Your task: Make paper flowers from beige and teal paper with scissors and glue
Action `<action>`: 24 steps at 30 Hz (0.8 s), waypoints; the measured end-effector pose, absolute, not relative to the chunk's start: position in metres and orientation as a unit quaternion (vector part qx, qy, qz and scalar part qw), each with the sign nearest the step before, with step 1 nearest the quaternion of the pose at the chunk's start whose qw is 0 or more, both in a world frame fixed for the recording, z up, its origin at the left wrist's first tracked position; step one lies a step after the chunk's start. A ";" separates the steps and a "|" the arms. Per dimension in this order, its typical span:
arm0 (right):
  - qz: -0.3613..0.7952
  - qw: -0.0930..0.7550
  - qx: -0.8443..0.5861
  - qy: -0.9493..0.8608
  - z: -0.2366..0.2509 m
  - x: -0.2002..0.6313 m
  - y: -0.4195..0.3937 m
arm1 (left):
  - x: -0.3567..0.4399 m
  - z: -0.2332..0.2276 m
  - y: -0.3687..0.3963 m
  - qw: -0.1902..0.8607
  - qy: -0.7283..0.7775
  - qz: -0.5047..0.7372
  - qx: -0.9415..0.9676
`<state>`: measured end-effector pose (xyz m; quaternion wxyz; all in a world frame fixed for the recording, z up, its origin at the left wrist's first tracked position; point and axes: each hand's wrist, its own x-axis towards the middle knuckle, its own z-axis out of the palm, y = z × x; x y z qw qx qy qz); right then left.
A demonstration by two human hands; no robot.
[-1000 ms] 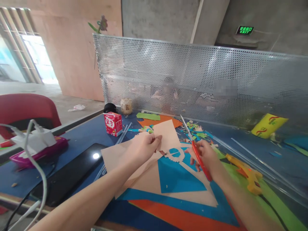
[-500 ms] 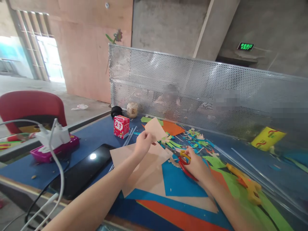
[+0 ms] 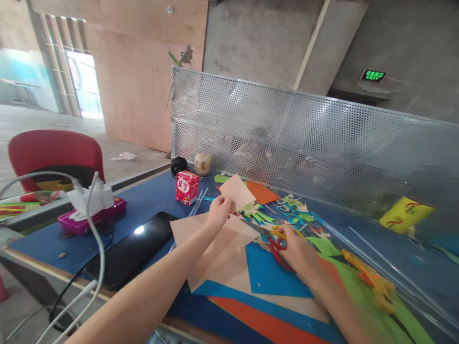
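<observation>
Between the thumb and fingers of my left hand (image 3: 219,210) is a small piece of pale paper (image 3: 238,190), raised above the table. My right hand (image 3: 292,243) grips scissors (image 3: 275,241) with red and yellow handles. Their blades point left, toward the held paper's lower edge; whether they touch it I cannot tell. Below both hands lie large pale paper sheets (image 3: 218,253) and a blue sheet (image 3: 274,272). An orange strip (image 3: 258,321) lies nearer the front edge. Green, blue and pale paper scraps (image 3: 296,210) are scattered beyond the scissors.
A yellow glue gun (image 3: 375,282) rests on green paper at right, beside clear sticks (image 3: 380,265). At left are a black phone (image 3: 138,251), a purple power strip (image 3: 77,221) with white cables and a red box (image 3: 187,187). A perforated metal screen (image 3: 294,129) stands behind, people beyond it.
The whole view has shifted slightly, so things appear a little further right. My left hand still holds the pale paper, and the scissors remain in my right hand close to it.
</observation>
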<state>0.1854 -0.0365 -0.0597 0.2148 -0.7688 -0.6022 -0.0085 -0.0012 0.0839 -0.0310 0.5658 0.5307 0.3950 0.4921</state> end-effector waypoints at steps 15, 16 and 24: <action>0.050 0.220 -0.731 -0.644 -0.060 0.182 -0.038 | -0.002 -0.033 0.089 0.589 0.393 0.501 0.498; 0.038 0.210 -0.735 -0.643 -0.058 0.180 -0.038 | -0.002 -0.033 0.089 0.588 0.394 0.500 0.499; 0.012 0.179 -0.743 -0.645 -0.059 0.174 -0.039 | -0.002 -0.034 0.088 0.586 0.394 0.493 0.508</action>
